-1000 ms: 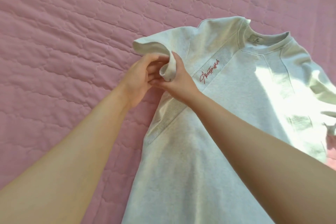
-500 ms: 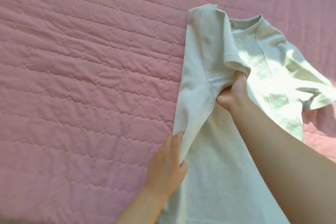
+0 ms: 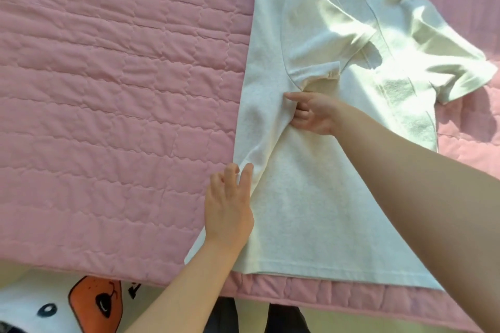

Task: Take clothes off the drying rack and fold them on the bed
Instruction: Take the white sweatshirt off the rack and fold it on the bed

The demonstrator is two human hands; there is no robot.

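T-shirt lies on the pink quilt, one side folded inward. My right hand pinches the flap's edge. My left hand, fingers spread, presses the crease. Tension the flap, then flatten.

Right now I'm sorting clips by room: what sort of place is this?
Probably a bedroom. A pink quilted bedspread covers what looks like a bed, and a pale T-shirt lies flat on it, one side folded in, with the left hand and right hand at the fold.
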